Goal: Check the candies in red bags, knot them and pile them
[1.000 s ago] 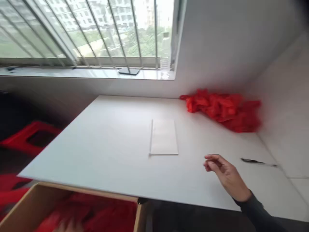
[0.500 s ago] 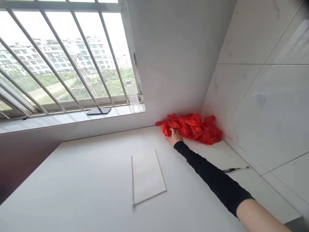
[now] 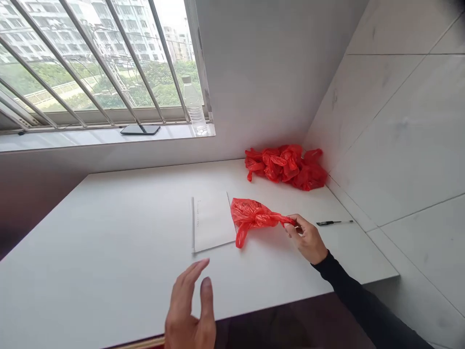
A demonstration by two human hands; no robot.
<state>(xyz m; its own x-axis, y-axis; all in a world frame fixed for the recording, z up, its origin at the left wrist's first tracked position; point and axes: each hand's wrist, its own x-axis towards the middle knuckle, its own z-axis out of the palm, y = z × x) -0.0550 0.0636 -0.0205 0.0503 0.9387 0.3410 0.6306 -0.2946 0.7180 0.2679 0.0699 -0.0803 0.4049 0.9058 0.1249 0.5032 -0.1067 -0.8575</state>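
Observation:
A crumpled red plastic bag (image 3: 254, 213) stretches from the fingers of my right hand (image 3: 307, 240), which pinch one twisted end of it. The bag is at the right edge of a white paper booklet (image 3: 214, 220) and covers part of that edge. My left hand (image 3: 191, 308) is raised near the front of the table, thumb and fingers apart, holding nothing. More red plastic bags (image 3: 286, 167) lie heaped in the back right corner of the table.
A black pen (image 3: 332, 223) lies on the white table (image 3: 127, 242) near the tiled wall. On the windowsill are a dark phone (image 3: 140, 130) and a clear plastic bottle (image 3: 195, 109). Bars cross the window.
My right hand has taken one red bag from the heap and drawn it toward me, beside the booklet. My left hand has come into view. The camera has tilted down.

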